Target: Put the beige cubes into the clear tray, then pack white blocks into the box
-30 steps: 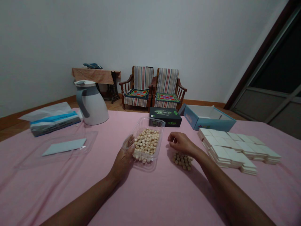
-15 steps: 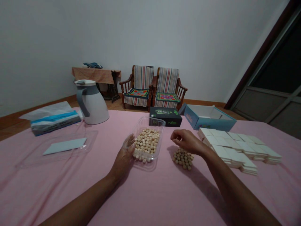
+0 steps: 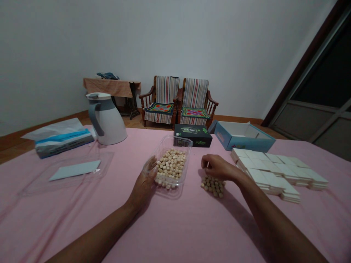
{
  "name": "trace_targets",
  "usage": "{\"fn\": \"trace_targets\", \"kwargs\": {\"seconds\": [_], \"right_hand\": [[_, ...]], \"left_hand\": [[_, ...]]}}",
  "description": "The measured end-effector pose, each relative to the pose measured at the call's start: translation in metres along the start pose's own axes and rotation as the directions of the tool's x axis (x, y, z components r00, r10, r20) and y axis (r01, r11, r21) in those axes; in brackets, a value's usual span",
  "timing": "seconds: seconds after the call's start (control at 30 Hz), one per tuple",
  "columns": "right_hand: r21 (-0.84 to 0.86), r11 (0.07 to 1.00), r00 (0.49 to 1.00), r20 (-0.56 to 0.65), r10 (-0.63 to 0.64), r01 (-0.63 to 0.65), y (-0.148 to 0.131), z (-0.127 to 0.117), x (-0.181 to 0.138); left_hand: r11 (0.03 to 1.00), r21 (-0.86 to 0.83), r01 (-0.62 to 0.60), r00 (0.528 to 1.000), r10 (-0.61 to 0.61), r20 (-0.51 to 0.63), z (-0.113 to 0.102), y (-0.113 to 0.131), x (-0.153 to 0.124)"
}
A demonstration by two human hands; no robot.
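Observation:
A clear plastic tray [image 3: 175,140] full of small pale plugs [image 3: 171,164] sits mid-table on the pink cloth. My left hand [image 3: 144,184] grips the tray's near left corner, fingers wrapped on its wall. My right hand [image 3: 216,167] hovers with fingers pinched together just above a tight cluster of upright plugs [image 3: 213,185] standing on the cloth to the right of the tray. What the pinch holds is too small to name.
Flat white tiles [image 3: 276,171] are laid in stacks at the right. A blue open box [image 3: 241,137] and a black box [image 3: 193,136] stand behind. A white jug [image 3: 105,118], a tissue pack [image 3: 64,142] and a clear lid with a paper [image 3: 74,170] lie at the left.
My right hand rose and shifted right from the cluster, then came back down over it. My left hand and the tray stayed put.

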State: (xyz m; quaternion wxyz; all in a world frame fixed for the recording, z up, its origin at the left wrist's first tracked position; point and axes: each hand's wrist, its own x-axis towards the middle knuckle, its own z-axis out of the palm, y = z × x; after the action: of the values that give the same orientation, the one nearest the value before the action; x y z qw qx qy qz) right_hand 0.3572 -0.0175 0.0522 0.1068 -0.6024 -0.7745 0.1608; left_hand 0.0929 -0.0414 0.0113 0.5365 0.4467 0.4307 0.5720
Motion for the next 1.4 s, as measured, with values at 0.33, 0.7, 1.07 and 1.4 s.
{"fn": "trace_targets", "kwargs": {"seconds": [0.33,0.7,1.07,1.4], "right_hand": [[0.702,0.626,0.929,-0.353,-0.110,0.340,-0.039,0.009,0.006],[-0.095,0.977,0.946,-0.285,0.156,-0.190,0.043,-0.006,0.008],[-0.247,0.910,0.943,-0.092,0.319,-0.333,0.069,0.009,0.014],[0.565,0.808,0.958,-0.287,0.005,0.165,0.015,0.000,0.012]], "left_hand": [[1.000,0.006,-0.001,1.000,0.001,-0.007,0.003,0.003,-0.003],[1.000,-0.016,-0.011,1.000,0.011,0.006,-0.002,-0.002,0.001],[1.000,-0.002,-0.010,1.000,0.010,0.010,-0.003,-0.005,0.001],[0.999,0.016,-0.035,0.999,0.035,0.017,-0.002,-0.004,0.002]]}}
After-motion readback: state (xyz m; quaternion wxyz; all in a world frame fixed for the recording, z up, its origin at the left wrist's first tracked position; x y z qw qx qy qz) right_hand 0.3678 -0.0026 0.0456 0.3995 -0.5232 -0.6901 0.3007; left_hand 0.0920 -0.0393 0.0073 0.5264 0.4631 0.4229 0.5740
